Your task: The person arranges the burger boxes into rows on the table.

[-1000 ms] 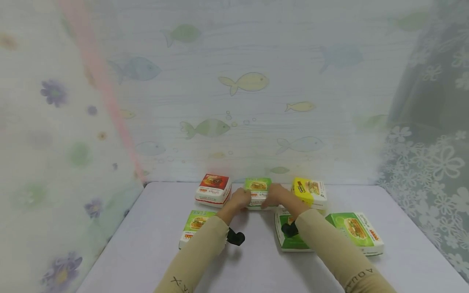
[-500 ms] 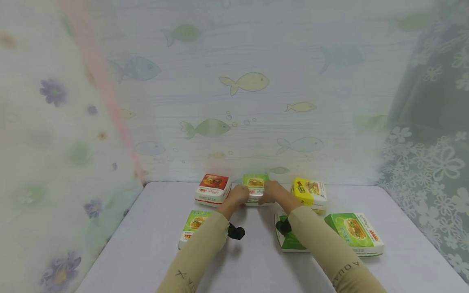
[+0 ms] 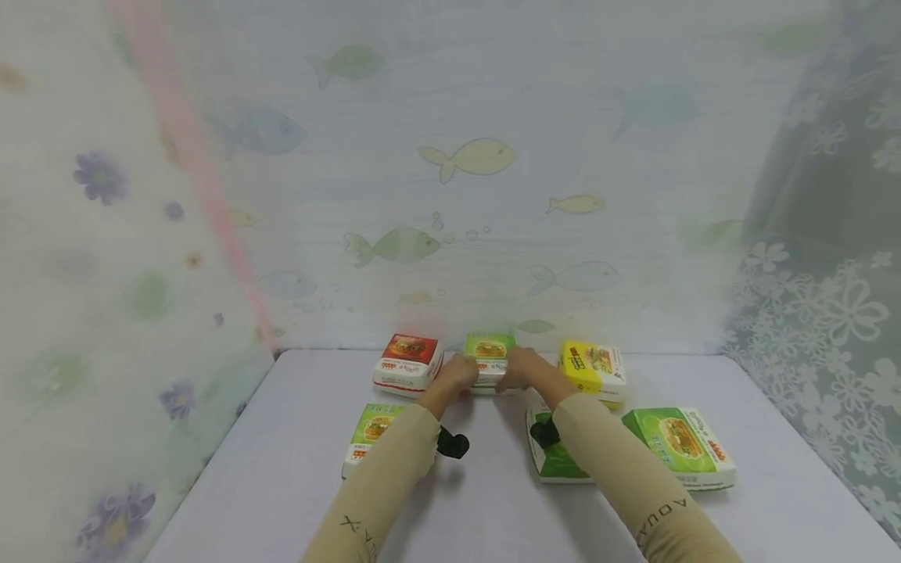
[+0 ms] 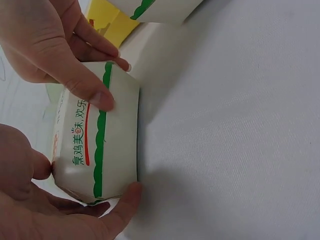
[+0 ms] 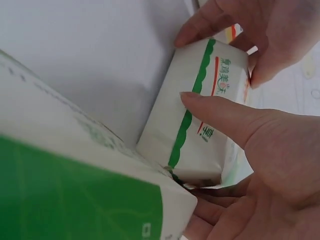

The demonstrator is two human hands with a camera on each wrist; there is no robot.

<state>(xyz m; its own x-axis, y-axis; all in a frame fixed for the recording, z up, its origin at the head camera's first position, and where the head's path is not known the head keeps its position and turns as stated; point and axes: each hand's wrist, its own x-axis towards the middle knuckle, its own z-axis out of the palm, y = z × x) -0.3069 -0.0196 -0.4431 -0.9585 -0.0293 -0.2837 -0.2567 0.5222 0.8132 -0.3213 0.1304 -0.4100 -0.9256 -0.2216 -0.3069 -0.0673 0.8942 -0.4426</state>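
Both hands are at a green-and-white burger box (image 3: 489,361) in the middle of the back row. My left hand (image 3: 457,375) grips its left end; in the left wrist view the left-hand fingers (image 4: 125,205) curl round the box's end and lower edge. At the right end my right hand (image 3: 522,371) holds on, its thumb (image 5: 215,107) pressed on the lettered front face (image 5: 192,105) and the other fingers behind. The box sits flat on the table, its burger picture facing up. The wrists hide part of its front in the head view.
A red burger box (image 3: 408,363) stands left of the held box, a yellow one (image 3: 594,371) right. Nearer are a green box (image 3: 369,434) under the left forearm, a dark green box (image 3: 556,461) under the right sleeve, and another green one (image 3: 681,446). A fish-print curtain (image 3: 464,234) hangs behind the white table (image 3: 281,453).
Both hands have slid the burger box slightly back and left, toward the curtain. Over the last half second hands and box have barely moved; the other boxes stay put.
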